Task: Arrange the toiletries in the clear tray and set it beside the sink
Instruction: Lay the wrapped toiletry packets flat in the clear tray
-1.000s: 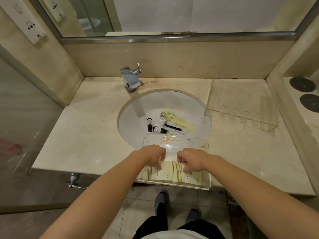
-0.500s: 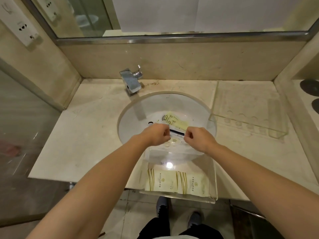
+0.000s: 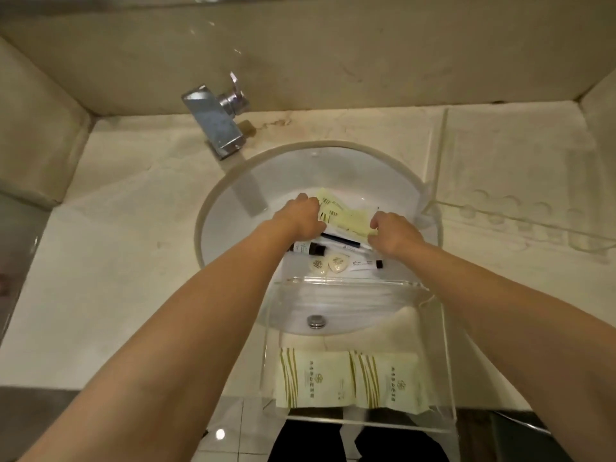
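Note:
A clear tray (image 3: 446,361) sits on the counter's front edge, overlapping the white sink (image 3: 233,201). Two pale packets (image 3: 346,378) with green stripes lie side by side in its near end. In the basin lie a long yellow packet (image 3: 343,215), a dark pen-like item (image 3: 340,240), a small dark bottle (image 3: 308,249), two little oval soaps (image 3: 328,264) and a small white tube (image 3: 365,264). My left hand (image 3: 300,216) grips the yellow packet's left end. My right hand (image 3: 391,235) pinches its right end.
A chrome faucet (image 3: 216,123) stands at the sink's back left. A second clear tray (image 3: 520,201) rests on the counter to the right. Marble walls close in the back and both sides. The drain (image 3: 316,321) shows through the tray.
Both hands left the tray's packets and reached forward into the basin, closing on the yellow packet's two ends. The camera leaned closer over the sink.

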Available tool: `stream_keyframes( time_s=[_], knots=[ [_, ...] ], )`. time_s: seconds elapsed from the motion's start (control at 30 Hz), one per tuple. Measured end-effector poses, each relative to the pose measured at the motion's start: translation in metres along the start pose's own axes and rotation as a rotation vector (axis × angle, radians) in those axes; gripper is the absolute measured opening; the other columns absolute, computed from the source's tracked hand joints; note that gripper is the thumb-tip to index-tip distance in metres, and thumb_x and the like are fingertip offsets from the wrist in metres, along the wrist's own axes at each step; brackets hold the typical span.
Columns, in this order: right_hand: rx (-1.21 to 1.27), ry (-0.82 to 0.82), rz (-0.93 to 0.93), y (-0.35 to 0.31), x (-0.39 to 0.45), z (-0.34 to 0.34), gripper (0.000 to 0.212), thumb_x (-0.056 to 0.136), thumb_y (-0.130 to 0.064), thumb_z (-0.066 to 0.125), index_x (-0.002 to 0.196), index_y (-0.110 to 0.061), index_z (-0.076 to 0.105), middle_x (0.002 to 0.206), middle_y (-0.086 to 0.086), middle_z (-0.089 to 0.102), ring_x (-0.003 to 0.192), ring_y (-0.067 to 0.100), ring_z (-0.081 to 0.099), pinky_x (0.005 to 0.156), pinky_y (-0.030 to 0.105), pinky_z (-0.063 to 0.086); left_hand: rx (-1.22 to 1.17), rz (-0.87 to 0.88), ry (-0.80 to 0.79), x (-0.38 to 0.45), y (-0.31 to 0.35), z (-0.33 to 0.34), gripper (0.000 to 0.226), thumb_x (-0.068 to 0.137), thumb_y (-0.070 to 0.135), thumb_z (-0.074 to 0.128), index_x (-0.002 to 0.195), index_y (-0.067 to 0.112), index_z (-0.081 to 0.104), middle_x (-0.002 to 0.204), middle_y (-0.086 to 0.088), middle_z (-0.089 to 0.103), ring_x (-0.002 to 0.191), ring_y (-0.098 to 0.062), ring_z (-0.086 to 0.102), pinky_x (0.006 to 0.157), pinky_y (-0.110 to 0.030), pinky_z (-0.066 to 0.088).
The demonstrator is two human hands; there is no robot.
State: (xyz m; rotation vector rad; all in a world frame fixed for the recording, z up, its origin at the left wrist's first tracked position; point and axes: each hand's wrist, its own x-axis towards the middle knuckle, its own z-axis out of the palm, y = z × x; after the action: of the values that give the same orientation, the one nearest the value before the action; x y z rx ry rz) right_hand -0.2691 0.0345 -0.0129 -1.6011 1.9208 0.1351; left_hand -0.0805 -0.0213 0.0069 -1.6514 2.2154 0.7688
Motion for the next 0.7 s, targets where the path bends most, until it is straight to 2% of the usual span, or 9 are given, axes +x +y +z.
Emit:
stream_keyframes(
  time_s=[0.1,0.27,0.37,0.47,0.6,0.7],
  knots=[
    [-0.062,-0.03,0.017,0.005,0.024,0.016,0.033,0.091,-0.015,0.051,0.124,-0.012,0.05,0.118,0.01,0.051,0.098,0.028,0.056,0.081,0.038,0.051,-0.001,-0.009,-0.044,0.027,-0.005,0.015,0.045,0.094,0.025,0.048,0.135,0.007,0.045,0.135,-0.014,0.044,0.121,-0.032,0.046,0.1,-0.042,0.043],
    [-0.2,0.014,0.037,0.013,0.053,0.033,0.034,0.086,-0.011,0.058,0.118,-0.015,0.05,0.111,0.007,0.05,0.091,0.026,0.056,0.071,0.035,0.05,-0.049,-0.039,-0.077,0.069,-0.008,0.037,0.041,0.096,0.016,0.042,0.136,0.008,0.043,0.135,-0.013,0.049,0.122,-0.031,0.047,0.1,-0.042,0.043],
    [-0.253,0.054,0.038,0.017,0.066,0.04,0.03,0.086,-0.009,0.053,0.115,-0.015,0.053,0.108,0.007,0.055,0.095,0.026,0.057,0.072,0.034,0.047,-0.041,-0.074,-0.083,0.084,-0.007,0.049,0.033,0.094,0.012,0.041,0.126,0.006,0.047,0.125,-0.015,0.054,0.114,-0.033,0.05,0.09,-0.04,0.046],
    [-0.232,0.078,0.046,0.018,0.073,0.042,0.026,0.085,-0.012,0.053,0.111,-0.015,0.055,0.107,0.006,0.059,0.098,0.027,0.058,0.075,0.033,0.048,-0.078,-0.123,-0.008,0.093,-0.006,0.057,0.027,0.092,0.012,0.045,0.118,0.006,0.049,0.117,-0.015,0.056,0.108,-0.033,0.053,0.081,-0.038,0.044],
    [-0.24,0.024,0.007,0.015,0.073,0.043,0.02,0.083,-0.016,0.056,0.104,-0.015,0.056,0.098,0.005,0.061,0.091,0.026,0.058,0.074,0.035,0.051,-0.202,-0.193,0.014,0.097,-0.006,0.061,0.036,0.089,0.013,0.052,0.124,0.008,0.045,0.121,-0.015,0.054,0.111,-0.033,0.053,0.091,-0.042,0.048],
    [-0.22,-0.014,-0.028,0.015,0.067,0.044,0.015,0.082,-0.014,0.055,0.098,-0.015,0.054,0.093,0.005,0.06,0.084,0.025,0.056,0.066,0.032,0.045,-0.217,-0.155,-0.025,0.095,-0.008,0.062,0.024,0.087,0.013,0.055,0.111,0.013,0.054,0.121,-0.013,0.054,0.11,-0.031,0.052,0.094,-0.043,0.048]
  ],
)
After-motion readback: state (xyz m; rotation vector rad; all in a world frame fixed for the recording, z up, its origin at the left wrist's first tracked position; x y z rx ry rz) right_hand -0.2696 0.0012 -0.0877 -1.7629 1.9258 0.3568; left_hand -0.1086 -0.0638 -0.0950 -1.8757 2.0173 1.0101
